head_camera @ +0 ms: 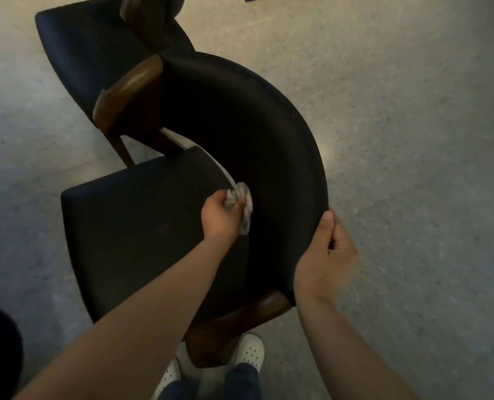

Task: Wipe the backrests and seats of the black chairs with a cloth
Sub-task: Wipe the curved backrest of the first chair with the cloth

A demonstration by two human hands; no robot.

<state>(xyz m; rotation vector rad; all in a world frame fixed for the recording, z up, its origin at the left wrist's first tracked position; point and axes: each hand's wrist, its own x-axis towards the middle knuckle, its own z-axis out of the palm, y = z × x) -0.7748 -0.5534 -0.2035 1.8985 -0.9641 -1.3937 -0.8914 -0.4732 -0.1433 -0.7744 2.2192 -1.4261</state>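
Observation:
A black chair stands right below me, with a curved black backrest (257,119) and a flat black seat (136,223). My left hand (221,216) is shut on a crumpled whitish cloth (244,204) and presses it against the inner face of the backrest, low down near the gap above the seat. At the backrest's outer rim, my right hand (325,256) grips the edge, thumb on the inner side and fingers behind. Brown wooden armrests show at the near end (240,321) and the far end (127,90).
A second black chair (95,50) with wooden arms stands just beyond, touching or nearly touching the first. Speckled grey floor (413,168) spreads to the right. My feet in white perforated shoes (250,352) are under the near armrest. A dark shape sits at the left edge.

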